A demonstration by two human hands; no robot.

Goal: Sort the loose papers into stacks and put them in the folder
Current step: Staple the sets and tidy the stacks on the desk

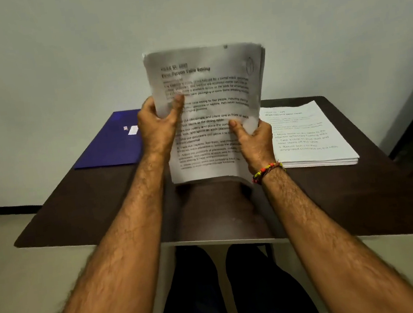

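While raised upright, paper sheaf (206,78) sits btwn left hand (156,130) & right hand (255,142), both gripping it.

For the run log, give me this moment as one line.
left hand: grips held sheaf | right hand: grips sheaf | stack: table right | folder: closed, left

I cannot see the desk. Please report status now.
Both hands, left hand and right hand, grip held sheaf. Stack on table; blue folder closed. Nothing blocking.
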